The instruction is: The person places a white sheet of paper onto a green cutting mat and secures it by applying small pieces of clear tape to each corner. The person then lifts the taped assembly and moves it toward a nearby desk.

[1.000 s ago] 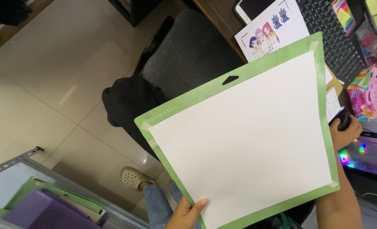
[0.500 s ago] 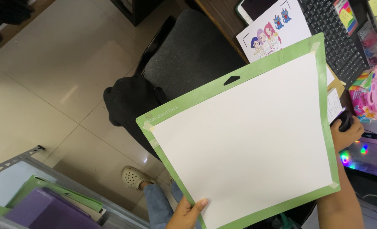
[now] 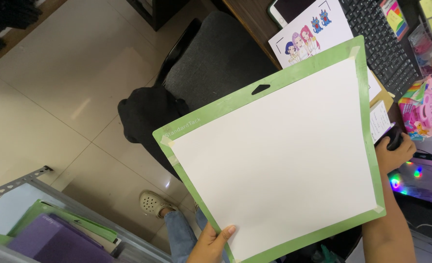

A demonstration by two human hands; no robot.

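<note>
Left hand (image 3: 210, 243) pinches only the bottom edge of the green cutting mat (image 3: 274, 156) held over the chair, right hand (image 3: 395, 152) cupping a black mouse (image 3: 393, 139), so the mat risks tipping.

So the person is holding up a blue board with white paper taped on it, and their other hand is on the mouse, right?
Not quite: the board is green, not blue, as the head view shows. The rest holds: white paper is taped on it, the left hand holds its lower edge, and the right hand rests on a dark mouse.
</note>
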